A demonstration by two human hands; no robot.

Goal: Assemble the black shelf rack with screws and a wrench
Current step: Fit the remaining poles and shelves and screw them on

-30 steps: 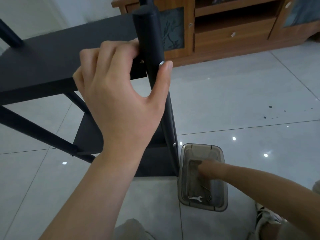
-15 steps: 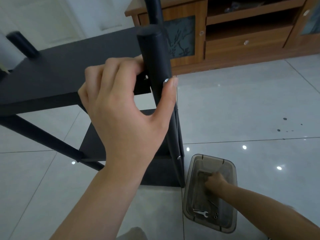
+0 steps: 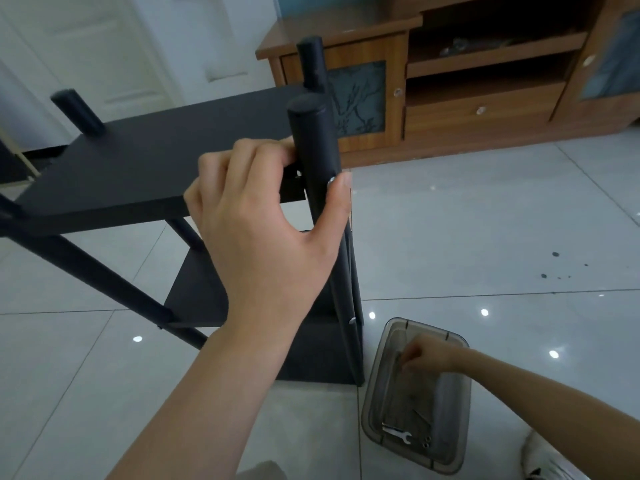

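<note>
The black shelf rack (image 3: 138, 174) stands on the tiled floor (image 3: 485, 220), its top shelf level and two lower shelves showing beneath. It keeps the same place in front of the wooden cabinet (image 3: 450, 109) as a second ago; only the view has tipped up and back.

The near upright post (image 3: 313, 140) meets the top shelf's corner, and the left grip (image 3: 263, 230) has not let go there. Its fingers curl over the shelf edge and its thumb lies up the post, the tip touching the screw (image 3: 331, 180) seated in the post. The joint is therefore still held together by hand, which suggests it is not yet tightened.

The clear tray (image 3: 374, 403) lies on the floor just beside the rack's foot. The change is inside it. The right grip (image 3: 420, 355), which a second ago poked one straight finger into the middle of the tray, is now bunched with curled fingers at the far end. Whether it has pinched up a part I cannot tell; it is blurred.

The wrench (image 3: 398, 435) lies untouched at the tray's near end, with small fittings (image 3: 426, 443) beside it. So the search looks to be for hardware, not the tool, and tightening is still ahead.
</note>
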